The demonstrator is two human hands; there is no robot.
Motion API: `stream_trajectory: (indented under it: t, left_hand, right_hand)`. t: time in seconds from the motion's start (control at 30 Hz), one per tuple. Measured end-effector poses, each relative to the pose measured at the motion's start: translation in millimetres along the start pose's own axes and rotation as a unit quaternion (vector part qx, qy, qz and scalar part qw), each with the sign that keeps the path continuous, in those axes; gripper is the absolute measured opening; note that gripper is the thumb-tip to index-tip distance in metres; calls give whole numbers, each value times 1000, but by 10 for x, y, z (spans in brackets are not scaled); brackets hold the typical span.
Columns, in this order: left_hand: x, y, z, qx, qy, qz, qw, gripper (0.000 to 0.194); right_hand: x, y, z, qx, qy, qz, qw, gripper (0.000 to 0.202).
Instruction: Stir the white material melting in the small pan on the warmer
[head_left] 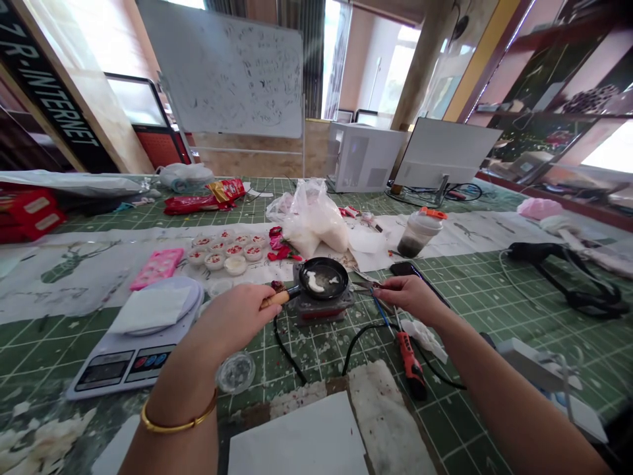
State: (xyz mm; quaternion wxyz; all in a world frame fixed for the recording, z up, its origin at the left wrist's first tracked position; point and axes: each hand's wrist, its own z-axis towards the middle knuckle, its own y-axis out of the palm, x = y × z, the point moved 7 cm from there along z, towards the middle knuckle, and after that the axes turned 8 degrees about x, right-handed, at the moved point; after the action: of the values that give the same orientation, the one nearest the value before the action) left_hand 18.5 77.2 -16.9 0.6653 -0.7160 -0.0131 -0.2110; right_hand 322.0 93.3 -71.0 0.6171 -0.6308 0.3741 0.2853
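Note:
My left hand (242, 313) is closed round the wooden handle (277, 299) of a small black frying pan (324, 297). The pan rests on a small hot plate (321, 313), and white, partly melted pieces (315, 282) lie in it. To the right of the pan, my right hand (413, 297) is closed in a pinch on a thin metal tool (363, 285); its exact kind is too small to tell. Below that hand lies a red-handled screwdriver (409, 366), near a crumpled white tissue (424, 336).
Left are a kitchen scale (99, 369), a pink mould (157, 267) and several small cups with red bits (235, 250). Behind the pan stands a bag of white granules (316, 224). A jar with an orange lid part (420, 232) and a phone (419, 280) are right. Black cables (353, 340) cross the front.

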Motion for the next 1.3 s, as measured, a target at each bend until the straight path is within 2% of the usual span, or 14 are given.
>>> stream_trajectory:
  t: [0.07,0.23,0.43,0.77,0.93,1.0,1.13,1.3]
  left_hand:
    - [4,-6,-3,3,1,-3,1000,31]
    - [14,-15,-16,1,4,-5,1000,32]
    - [27,-21,-10,2,7,-8,1000,33]
    - [10,2,2,-8,8,-19,1000,35]
    - [10,4,14,-4,11,-16,1000,34]
    - [15,2,15,-8,10,-22,1000,35]
    - [18,-1,23,-15,5,-31,999,39]
    - [13,5,40,-16,-1,-16,1000,40]
  right_hand:
    - [-19,3,5,-15,-9,-8,1000,41]
    - [-51,-9,52,15,-21,-17,1000,43]
    - [-67,17,36,-28,-23,-21,999,43]
    - [-50,33,140,19,-36,-43,998,47]
    - [-174,-119,137,91,-55,-73,992,43]
    - [-206,-170,137,101,-50,-65,991,42]
    - [-279,-157,212,79,-61,-71,992,45]
    - [-344,-87,432,42,-64,-97,992,40]
